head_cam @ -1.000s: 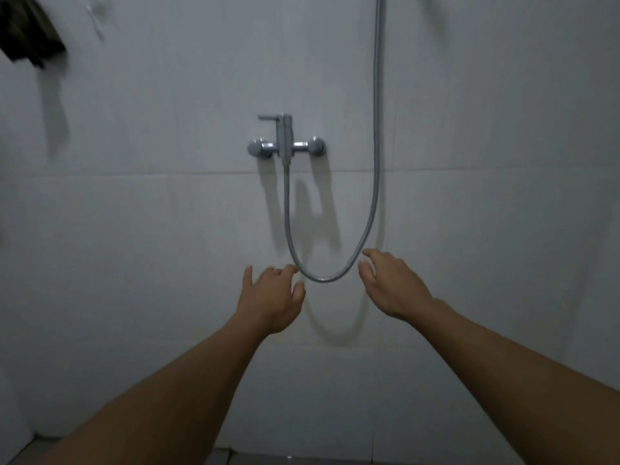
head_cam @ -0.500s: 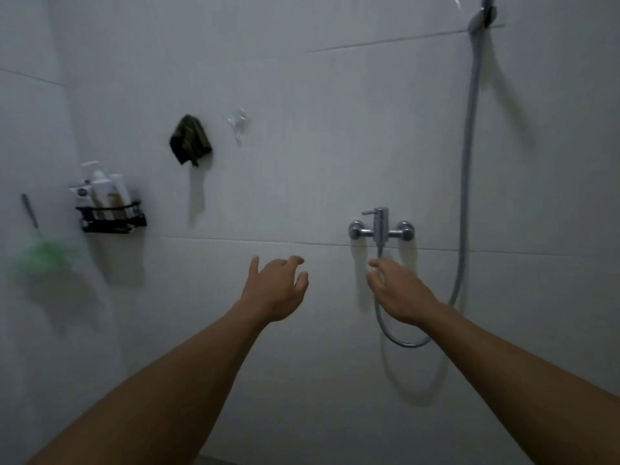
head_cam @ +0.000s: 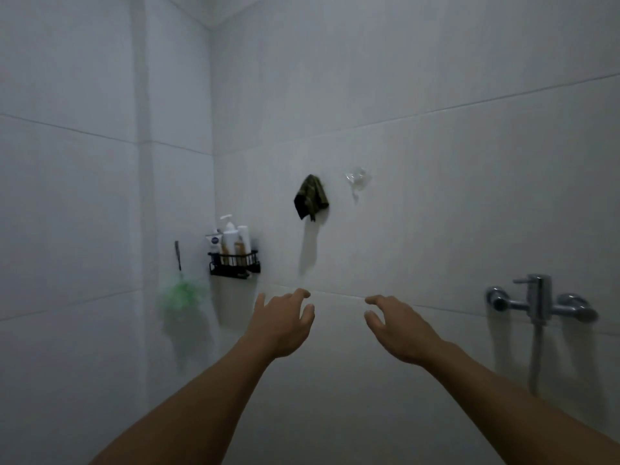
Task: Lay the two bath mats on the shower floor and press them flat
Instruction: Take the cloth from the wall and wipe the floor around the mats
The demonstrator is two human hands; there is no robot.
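Neither bath mat nor the shower floor falls within this view, so where the mats lie relative to the hands cannot be told. The frame takes in only two tiled walls meeting at a corner, seen in dim, greyish light.

The left hand [head_cam: 280, 325] and the right hand [head_cam: 399, 327] are held out side by side in front of the far wall [head_cam: 419, 95], at about the same height, with a clear gap between them. Both forearms reach in from the lower edge of the frame.

On the far wall, above and between the hands, a dark green cloth [head_cam: 310, 199] hangs from a mount. Just to its right sits a clear hook [head_cam: 357, 179]. To the left of the cloth, close to the corner, a black wire caddy [head_cam: 235, 263] holds several upright bottles [head_cam: 231, 241]. On the side wall [head_cam: 67, 196], just left of the corner, a green bath puff [head_cam: 181, 297] hangs from a dark hook, blurred. At the right, a chrome mixer tap [head_cam: 538, 302] is fixed to the far wall, with a hose [head_cam: 535, 360] dropping from its underside.

Left hand: back toward the viewer, fingers loosely spread and slightly bent, thumb apart from the forefinger; it holds nothing. Right hand: fingers likewise relaxed and lightly curved, thumb set apart below the forefinger; it too grips nothing. Whether either hand touches the wall cannot be told.
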